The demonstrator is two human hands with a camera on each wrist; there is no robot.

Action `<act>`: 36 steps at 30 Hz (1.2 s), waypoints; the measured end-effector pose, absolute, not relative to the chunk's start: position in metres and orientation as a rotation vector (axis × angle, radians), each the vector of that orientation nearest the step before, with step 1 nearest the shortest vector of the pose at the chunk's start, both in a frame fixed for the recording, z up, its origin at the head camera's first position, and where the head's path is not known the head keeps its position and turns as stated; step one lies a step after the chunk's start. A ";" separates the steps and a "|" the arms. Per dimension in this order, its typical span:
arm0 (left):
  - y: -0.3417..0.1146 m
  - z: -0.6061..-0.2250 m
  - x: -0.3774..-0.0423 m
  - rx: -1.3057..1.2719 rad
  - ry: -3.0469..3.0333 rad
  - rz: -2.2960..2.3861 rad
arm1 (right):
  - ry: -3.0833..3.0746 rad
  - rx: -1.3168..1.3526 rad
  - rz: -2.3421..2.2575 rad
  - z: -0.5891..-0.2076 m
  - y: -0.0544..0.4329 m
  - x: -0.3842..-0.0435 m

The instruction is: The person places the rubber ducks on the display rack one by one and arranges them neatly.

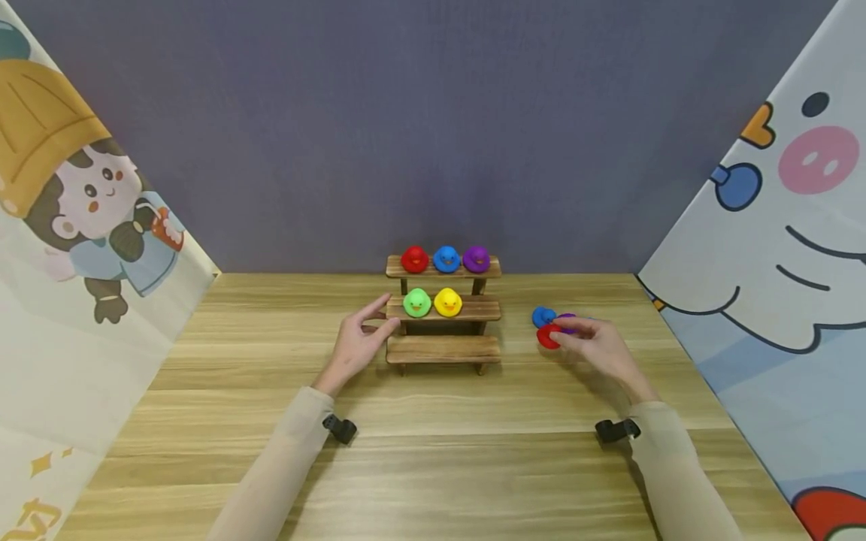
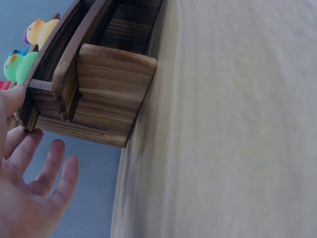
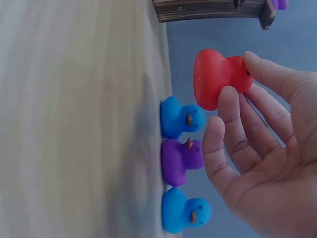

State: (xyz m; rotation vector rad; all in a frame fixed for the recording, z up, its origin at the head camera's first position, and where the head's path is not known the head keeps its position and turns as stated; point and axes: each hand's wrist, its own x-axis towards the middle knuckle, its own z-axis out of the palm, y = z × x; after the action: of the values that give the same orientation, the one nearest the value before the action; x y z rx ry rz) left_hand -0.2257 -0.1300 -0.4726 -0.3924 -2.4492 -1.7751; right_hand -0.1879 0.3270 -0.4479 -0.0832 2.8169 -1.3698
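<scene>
Between the fingertips of my right hand [image 1: 602,347] is a red rubber duck [image 3: 218,79], pinched by its head and lifted off the table with its flat base turned sideways in the right wrist view. Below it stand two blue ducks [image 3: 174,118] and a purple duck [image 3: 174,161]. My left hand [image 1: 357,342] holds the left end of the middle step of a three-step wooden stand [image 1: 443,347], thumb in front and index finger behind. On that step sit a green duck [image 1: 416,303] and a yellow duck [image 1: 448,303].
The stand's top step carries a red duck [image 1: 415,259], a blue duck [image 1: 446,259] and a purple duck [image 1: 476,259]. Behind the wooden table [image 1: 433,466] rises a grey-blue panel [image 1: 433,135]. Printed cartoon panels [image 1: 764,248] flank both sides.
</scene>
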 end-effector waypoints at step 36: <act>-0.130 -0.474 -0.226 -0.387 -2.435 -1.775 | 2.809 -0.391 -1.452 -0.390 0.244 -0.218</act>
State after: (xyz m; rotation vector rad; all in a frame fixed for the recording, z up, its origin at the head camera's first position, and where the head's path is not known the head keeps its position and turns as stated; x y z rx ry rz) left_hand -0.2257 -0.1300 -0.4740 -0.3866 -2.4350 -1.7745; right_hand -0.2184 0.2445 -0.3904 -0.3908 2.8090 -1.4523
